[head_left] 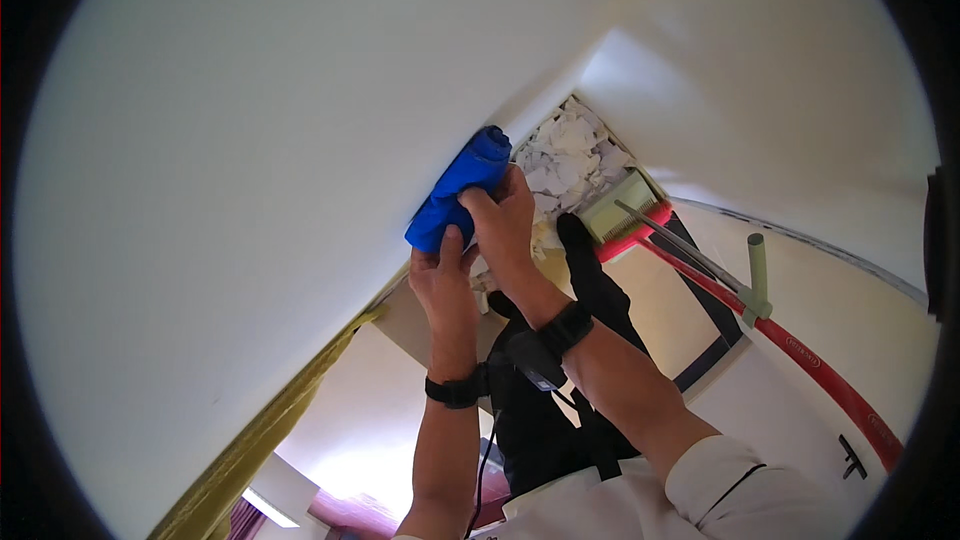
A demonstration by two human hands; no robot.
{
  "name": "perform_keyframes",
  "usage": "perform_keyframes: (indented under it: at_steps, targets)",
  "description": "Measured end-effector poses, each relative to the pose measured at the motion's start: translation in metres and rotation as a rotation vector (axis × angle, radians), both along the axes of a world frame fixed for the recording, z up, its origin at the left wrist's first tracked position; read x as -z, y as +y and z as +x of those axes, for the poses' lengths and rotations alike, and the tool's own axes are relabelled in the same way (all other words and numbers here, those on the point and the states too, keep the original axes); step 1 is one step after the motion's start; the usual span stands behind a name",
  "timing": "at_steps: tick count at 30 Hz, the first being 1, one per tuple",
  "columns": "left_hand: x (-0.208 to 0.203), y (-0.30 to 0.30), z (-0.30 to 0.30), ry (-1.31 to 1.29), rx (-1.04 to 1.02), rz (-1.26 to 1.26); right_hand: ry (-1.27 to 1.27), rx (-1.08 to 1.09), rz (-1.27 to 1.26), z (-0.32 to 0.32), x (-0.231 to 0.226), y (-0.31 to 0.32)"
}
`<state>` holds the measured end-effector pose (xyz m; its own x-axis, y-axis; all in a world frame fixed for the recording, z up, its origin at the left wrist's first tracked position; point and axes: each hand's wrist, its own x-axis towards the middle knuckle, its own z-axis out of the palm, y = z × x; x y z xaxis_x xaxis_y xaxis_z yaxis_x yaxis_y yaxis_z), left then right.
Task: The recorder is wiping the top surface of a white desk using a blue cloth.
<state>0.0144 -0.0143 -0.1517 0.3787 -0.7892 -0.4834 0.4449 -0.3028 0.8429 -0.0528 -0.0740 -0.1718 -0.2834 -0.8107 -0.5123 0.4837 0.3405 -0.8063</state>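
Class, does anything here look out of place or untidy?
Yes: crumpled white paper is heaped in the wall corner, beside the pale green toothed tool; it looks like litter, though whether it lies loose is unclear.

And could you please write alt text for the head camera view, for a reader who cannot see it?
A person's left hand and right hand hold a rolled blue bundle beside a pale wall. Past it, a heap of crumpled white paper lies next to what looks like a pale green dustpan and a long red handle.
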Motion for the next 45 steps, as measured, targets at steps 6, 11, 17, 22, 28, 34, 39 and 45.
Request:
perform_keyframes:
  at_steps: [6, 11, 17, 22, 28, 34, 39, 45]
  targets:
    - [0.076, -0.027, 0.002, 0.004, 0.067, 0.403, 0.064, 0.0, 0.23, -0.008, 0.081, -0.022]
    - [0.026, -0.043, -0.03, 0.011, 0.14, 0.147, 0.146, 0.038, 0.115, -0.042, 0.036, -0.041]
    - [0.051, -0.07, -0.049, 0.071, 0.197, 0.081, 0.052, 0.184, -0.077, -0.065, 0.022, -0.068]
    - [0.072, -0.085, -0.079, 0.125, 0.213, 0.283, 0.303, 0.053, 0.19, -0.086, 0.091, -0.077]
    - [0.025, -0.124, -0.117, 0.052, 0.33, 0.063, 0.183, 0.324, -0.001, -0.119, 0.05, -0.114]
    - [0.11, -0.133, -0.113, 0.01, 0.307, 0.343, 0.272, 0.136, 0.215, -0.128, 0.14, -0.11]
    - [0.133, -0.142, -0.111, -0.024, 0.443, 0.347, 0.378, 0.113, 0.182, -0.14, 0.186, -0.119]
    - [0.121, -0.176, -0.154, 0.09, 0.722, 0.154, 0.461, 0.286, 0.158, -0.192, 0.2, -0.166]
